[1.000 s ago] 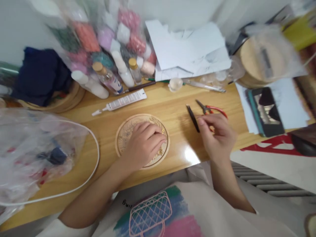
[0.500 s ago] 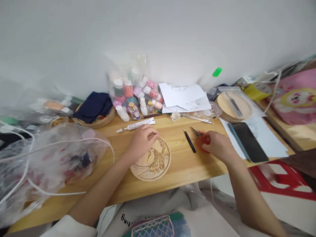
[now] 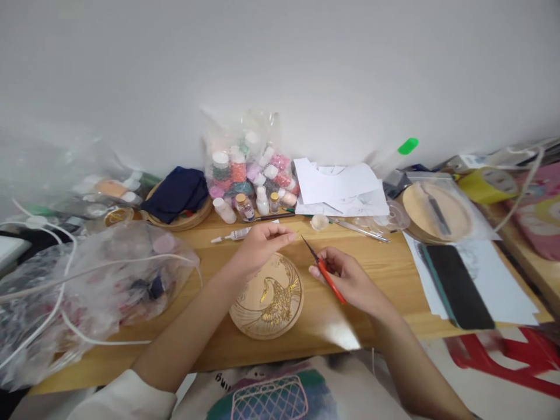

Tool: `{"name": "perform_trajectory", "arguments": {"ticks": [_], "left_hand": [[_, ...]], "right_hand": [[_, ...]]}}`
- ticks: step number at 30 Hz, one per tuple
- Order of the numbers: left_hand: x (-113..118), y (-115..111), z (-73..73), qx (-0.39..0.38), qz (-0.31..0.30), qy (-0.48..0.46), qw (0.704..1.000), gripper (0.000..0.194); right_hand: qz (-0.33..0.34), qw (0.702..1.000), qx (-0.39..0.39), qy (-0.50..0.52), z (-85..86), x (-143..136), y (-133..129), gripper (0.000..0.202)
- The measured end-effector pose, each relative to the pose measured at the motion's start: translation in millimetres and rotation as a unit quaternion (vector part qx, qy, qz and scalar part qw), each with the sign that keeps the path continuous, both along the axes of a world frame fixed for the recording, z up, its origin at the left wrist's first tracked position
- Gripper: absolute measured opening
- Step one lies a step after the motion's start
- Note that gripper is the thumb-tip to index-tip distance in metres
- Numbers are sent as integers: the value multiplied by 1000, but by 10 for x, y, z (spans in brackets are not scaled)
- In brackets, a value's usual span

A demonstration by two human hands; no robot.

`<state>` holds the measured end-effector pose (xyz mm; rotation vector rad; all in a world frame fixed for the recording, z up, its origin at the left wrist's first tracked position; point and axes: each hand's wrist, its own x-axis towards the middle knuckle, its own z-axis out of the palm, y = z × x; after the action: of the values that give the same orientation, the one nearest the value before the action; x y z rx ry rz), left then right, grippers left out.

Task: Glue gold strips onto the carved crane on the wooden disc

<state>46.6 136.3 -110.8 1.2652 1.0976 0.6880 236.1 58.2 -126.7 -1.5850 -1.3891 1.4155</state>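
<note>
A round wooden disc (image 3: 262,326) with a gold bird design lies on the wooden table. Above its top edge, my left hand (image 3: 265,245) pinches a thin, short, gold-coloured strand that pokes out past the fingertips. My right hand (image 3: 343,274) grips small scissors with red handles (image 3: 330,281), their dark tips pointing up and left close to that strand. Behind my left hand lies a white glue tube (image 3: 236,235), partly covered by it. The black tweezers are not visible.
Behind the disc are a bag of colourful bead jars (image 3: 238,172), small bottles (image 3: 244,208) and white papers (image 3: 341,189). A phone (image 3: 459,286) and a bagged wooden disc (image 3: 431,210) are at the right. Plastic bags (image 3: 126,280) and white cables cover the left side.
My right hand has lifted the red scissors off the table and brought them left, near my left hand. The thin strand now shows at my left fingertips. The camera view has shifted slightly.
</note>
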Motion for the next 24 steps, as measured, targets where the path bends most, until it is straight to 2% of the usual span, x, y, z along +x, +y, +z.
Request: {"name": "perform_trajectory", "arguments": {"ticks": [8, 24], "left_hand": [[33, 47, -34, -43, 4, 0, 999, 18], [70, 29, -47, -92, 4, 0, 996, 19]], "right_hand": [[32, 999, 13, -4, 30, 5, 92, 38], [14, 1000, 15, -20, -13, 76, 76, 40]]}}
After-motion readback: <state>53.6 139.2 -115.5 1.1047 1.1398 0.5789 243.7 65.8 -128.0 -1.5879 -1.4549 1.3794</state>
